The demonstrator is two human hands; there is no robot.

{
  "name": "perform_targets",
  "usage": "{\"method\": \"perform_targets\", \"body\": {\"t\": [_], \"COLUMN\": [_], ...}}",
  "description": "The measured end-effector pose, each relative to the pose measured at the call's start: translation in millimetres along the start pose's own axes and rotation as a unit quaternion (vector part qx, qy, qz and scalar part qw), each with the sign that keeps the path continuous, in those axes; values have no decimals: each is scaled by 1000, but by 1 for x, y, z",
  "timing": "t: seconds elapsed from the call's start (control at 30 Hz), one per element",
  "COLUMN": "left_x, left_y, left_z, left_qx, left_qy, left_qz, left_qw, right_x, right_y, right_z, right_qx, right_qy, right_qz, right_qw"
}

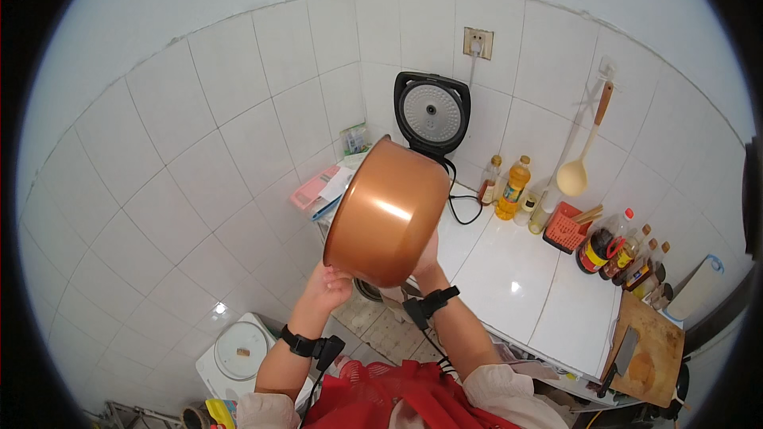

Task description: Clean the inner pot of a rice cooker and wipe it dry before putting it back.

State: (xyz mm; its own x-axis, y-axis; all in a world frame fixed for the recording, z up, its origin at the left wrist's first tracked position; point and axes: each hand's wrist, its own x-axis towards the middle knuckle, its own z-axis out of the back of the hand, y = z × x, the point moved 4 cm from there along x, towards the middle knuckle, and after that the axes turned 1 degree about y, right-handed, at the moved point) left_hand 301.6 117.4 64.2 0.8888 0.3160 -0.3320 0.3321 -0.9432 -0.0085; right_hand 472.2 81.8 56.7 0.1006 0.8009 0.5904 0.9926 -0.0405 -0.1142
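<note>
A copper-coloured rice cooker inner pot [387, 214] is held up in front of me, tipped on its side with its mouth towards the left. My left hand [331, 286] grips the rim at the lower left. On the lower right, my right hand [427, 256] supports the pot's base side, partly hidden behind it. The pot's inside cannot be seen. Behind it stands the raised lid [430, 110] of a rice cooker, whose body the pot hides. A black strap with a small device and cable is on each wrist.
Along the tiled wall on the white counter [506, 286] stand an oil bottle [512, 189], a red basket [566, 228] and several sauce bottles. A cleaver [624, 351] lies on a wooden chopping board [653, 357] at right. A pink tray [316, 188] is at left; a glass lid [241, 350] sits lower left.
</note>
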Motion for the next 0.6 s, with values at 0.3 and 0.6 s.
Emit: {"method": "perform_targets", "body": {"t": [0.3,0.6], "left_x": [23,23], "left_y": [-19,-30], "left_z": [15,-2], "left_qx": [174,613], "left_qy": [-69,-192], "left_qz": [-77,-314], "left_qw": [979,699], "right_x": [-17,-16], "right_y": [-35,-51], "right_z": [29,16], "right_qx": [-102,-209], "right_qy": [-113,-153], "right_qz": [40,104], "right_qw": [988,960]}}
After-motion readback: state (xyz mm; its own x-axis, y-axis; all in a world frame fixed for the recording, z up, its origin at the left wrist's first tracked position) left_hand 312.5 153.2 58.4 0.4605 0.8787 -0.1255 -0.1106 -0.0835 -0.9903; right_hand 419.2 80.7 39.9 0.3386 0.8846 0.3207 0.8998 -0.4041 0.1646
